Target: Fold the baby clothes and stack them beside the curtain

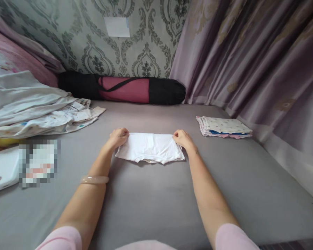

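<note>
A small white shirt (151,147) lies folded on the grey sheet in front of me, with a curved notch like a neckline along its near edge. At its far left corner, my left hand (118,137) pinches the fabric between thumb and fingers. My right hand (183,139) grips the far right corner the same way. Between the two hands the far edge runs straight. Slight creases show across the cloth, and its underside is hidden.
Folded cloths (224,127) form a stack at the right. Loose clothes (41,107) are heaped at the left, above a white case-like object (5,168) and a blurred-out item (40,163). A black and maroon long bag (123,90) lies along the wall; curtains (232,52) hang at the right.
</note>
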{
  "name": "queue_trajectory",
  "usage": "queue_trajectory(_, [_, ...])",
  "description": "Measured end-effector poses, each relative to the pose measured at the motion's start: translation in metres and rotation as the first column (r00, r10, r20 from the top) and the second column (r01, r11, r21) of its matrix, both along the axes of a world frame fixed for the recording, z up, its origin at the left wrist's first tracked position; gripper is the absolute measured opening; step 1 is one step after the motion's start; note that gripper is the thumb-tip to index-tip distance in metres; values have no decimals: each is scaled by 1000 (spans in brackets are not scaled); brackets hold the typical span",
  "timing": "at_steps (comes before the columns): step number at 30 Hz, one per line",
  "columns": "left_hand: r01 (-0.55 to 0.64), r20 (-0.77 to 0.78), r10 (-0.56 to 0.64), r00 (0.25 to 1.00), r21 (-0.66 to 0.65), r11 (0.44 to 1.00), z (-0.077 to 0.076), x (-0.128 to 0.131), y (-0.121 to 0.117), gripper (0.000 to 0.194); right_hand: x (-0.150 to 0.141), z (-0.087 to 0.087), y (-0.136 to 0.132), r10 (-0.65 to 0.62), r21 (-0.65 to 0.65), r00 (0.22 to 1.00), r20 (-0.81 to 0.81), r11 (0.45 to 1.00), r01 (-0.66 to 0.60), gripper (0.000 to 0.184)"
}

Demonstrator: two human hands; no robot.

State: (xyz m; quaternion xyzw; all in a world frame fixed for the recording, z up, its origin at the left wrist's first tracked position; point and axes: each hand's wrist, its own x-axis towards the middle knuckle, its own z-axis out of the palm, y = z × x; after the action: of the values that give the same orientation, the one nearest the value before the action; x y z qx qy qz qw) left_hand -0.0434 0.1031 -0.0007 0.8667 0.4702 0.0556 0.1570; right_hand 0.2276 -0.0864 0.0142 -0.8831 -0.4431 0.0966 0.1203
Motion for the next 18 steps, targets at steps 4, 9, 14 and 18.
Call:
queue_trajectory(4, [45,-28,-40,999,207,977,8,13,-30,32,-20,3,4,37,10,987,157,999,-39,29])
queue_trajectory(9, [348,84,-383,920,278,896,-8,40,-82,43,-74,-2,13,424,111,892,156,890,-442,48])
queue_trajectory(14, [323,21,-334,942,205,924,-25,48,-101,50,-103,-17,11,519,115,848,107,841,-529,56])
queue_trajectory(18, [256,-58,-250,967,143,956,-16,45,-104,54,-103,-23,8,500,129,858,117,849,-513,58])
